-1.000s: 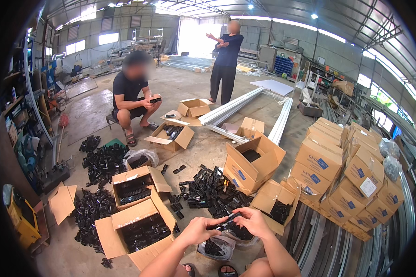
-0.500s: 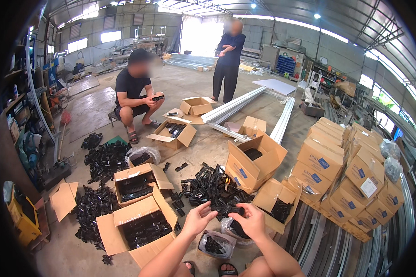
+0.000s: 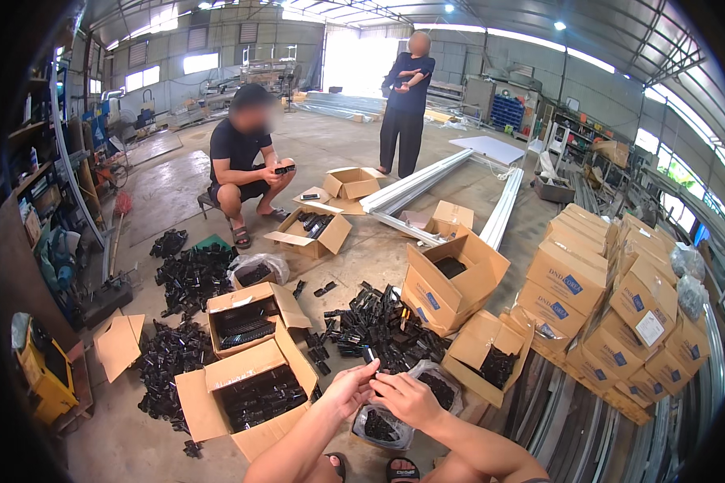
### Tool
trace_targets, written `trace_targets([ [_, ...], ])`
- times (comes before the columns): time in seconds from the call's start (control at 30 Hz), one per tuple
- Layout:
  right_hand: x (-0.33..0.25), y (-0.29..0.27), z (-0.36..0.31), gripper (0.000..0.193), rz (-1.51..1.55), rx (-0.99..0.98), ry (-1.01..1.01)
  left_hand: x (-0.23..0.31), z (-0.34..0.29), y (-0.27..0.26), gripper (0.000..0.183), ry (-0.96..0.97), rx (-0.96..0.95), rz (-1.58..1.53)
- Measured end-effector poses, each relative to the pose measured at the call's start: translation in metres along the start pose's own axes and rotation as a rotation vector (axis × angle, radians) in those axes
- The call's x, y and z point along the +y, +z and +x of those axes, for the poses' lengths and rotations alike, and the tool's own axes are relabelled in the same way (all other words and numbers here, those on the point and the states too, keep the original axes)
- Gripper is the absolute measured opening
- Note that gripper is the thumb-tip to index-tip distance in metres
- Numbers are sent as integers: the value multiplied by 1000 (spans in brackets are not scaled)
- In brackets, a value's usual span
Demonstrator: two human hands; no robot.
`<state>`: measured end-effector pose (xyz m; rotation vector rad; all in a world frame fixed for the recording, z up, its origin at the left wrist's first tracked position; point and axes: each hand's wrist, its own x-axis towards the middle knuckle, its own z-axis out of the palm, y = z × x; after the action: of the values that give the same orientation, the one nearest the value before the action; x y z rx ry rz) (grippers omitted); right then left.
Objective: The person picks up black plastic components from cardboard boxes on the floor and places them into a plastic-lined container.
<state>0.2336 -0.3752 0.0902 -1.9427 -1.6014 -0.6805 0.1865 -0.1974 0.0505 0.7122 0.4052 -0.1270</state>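
Observation:
My left hand (image 3: 350,390) and my right hand (image 3: 409,399) meet low in the middle, fingertips close together. A small black plastic part (image 3: 369,355) pokes up at my left fingertips, with a pale glint on it; my fingers hide most of it. Both hands look closed on this part. Just beyond them spreads a loose heap of similar black parts (image 3: 379,322). Below my right hand are a plastic-lined box (image 3: 383,427) and another lined container (image 3: 439,390), both holding small black pieces.
Open cartons of black parts stand left (image 3: 266,398) and right (image 3: 491,362). More black parts (image 3: 173,362) lie on the floor at left. Sealed cartons (image 3: 568,278) are stacked at right beside metal profiles (image 3: 540,419). One person (image 3: 246,153) squats holding a black part; another (image 3: 405,105) stands with folded arms.
My hands have come together, and the black part, earlier held level between them, is now mostly covered by my fingers. The view has shifted slightly.

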Motion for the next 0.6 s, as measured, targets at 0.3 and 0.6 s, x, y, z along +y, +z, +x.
trace_targets([
  [0.3,-6,-6,5,39,149,18,-26,18,-13,8,26,145,-38,131],
  [0.6,20,-4,-6,34,814,198,869,17,-34,35,53,234,-328,757],
])
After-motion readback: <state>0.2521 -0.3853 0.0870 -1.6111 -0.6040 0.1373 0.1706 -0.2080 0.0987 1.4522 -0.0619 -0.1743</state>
